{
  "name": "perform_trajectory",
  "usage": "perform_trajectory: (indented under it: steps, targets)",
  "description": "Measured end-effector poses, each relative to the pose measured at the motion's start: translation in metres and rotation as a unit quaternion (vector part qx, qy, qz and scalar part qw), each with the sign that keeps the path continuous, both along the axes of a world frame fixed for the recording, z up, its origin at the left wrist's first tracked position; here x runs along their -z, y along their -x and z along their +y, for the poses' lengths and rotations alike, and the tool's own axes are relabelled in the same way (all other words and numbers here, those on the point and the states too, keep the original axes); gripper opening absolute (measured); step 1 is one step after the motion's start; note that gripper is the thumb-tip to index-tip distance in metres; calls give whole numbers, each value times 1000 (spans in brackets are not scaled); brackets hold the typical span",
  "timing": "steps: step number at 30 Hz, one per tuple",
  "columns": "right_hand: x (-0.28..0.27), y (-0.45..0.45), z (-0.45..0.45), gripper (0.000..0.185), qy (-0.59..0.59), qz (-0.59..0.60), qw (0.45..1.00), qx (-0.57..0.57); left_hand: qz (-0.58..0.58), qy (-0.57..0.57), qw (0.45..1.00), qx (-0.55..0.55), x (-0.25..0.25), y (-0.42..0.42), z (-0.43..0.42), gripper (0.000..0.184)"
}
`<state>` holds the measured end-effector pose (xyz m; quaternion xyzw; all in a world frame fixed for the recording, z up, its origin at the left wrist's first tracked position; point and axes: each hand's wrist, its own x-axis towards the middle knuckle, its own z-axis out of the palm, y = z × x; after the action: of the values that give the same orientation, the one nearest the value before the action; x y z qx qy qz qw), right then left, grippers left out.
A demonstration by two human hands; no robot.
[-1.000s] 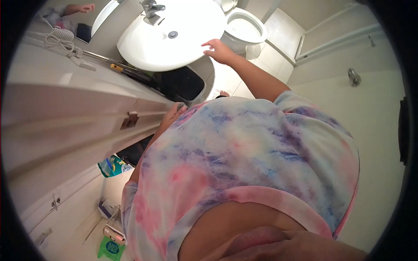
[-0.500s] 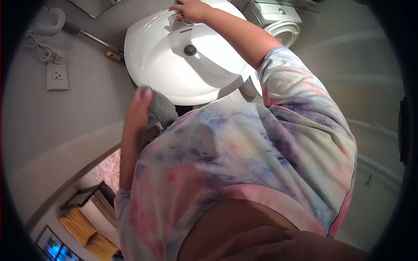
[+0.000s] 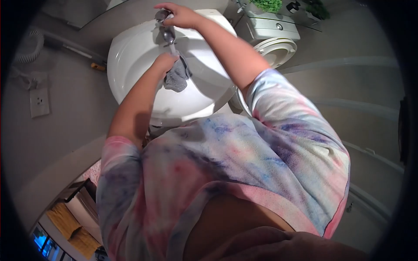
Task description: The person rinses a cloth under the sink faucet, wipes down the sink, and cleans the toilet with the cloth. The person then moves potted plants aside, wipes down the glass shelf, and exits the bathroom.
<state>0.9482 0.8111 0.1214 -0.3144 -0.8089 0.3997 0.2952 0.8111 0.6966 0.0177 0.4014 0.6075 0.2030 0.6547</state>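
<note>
A white washbasin point(image 3: 130, 74) fills the upper middle of the view. My left hand point(image 3: 166, 63) is over the bowl, closed on a grey cloth point(image 3: 177, 78) that hangs down from it. A thin stream of water appears to run from the metal faucet point(image 3: 169, 35) onto the cloth. My right hand point(image 3: 182, 17) is at the faucet's handle point(image 3: 161, 16), its fingers curled on the lever with one finger stretched out past it. The drain is hidden behind the cloth and left hand.
A toilet point(image 3: 274, 48) stands right of the basin, with green plants point(image 3: 266, 5) above its tank. On the left wall are an outlet point(image 3: 40, 103) and a coiled cord point(image 3: 30, 45). Curved translucent panels point(image 3: 370, 104) lie on the right.
My left hand has brought the grey cloth from beside the basin to under the faucet. My right hand stays at the handle, and water now seems to flow. The view has shifted slightly.
</note>
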Motion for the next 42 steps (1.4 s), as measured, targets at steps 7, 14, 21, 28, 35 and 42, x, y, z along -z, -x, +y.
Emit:
perform_trajectory:
  steps: [7,14,21,28,35,42]
  targets:
    - [120,10,-66,28,433,136,870,191,97,-33,993,-63,115,0,17,40]
    - [87,2,-76,22,347,-80,934,36,-87,65,979,-171,113,-4,0,36]
    - [147,-15,-77,41,414,29,906,88,18,-38,999,-25,1,6,-2,26]
    - [163,-30,-108,44,465,15,885,7,-250,-136,909,-303,-7,26,-35,41]
    - [133,39,-145,20,346,235,893,166,-378,89,799,-458,82,-12,-39,45]
    - [145,23,-99,34,174,-94,906,374,-175,63,939,-289,75,-41,-34,37]
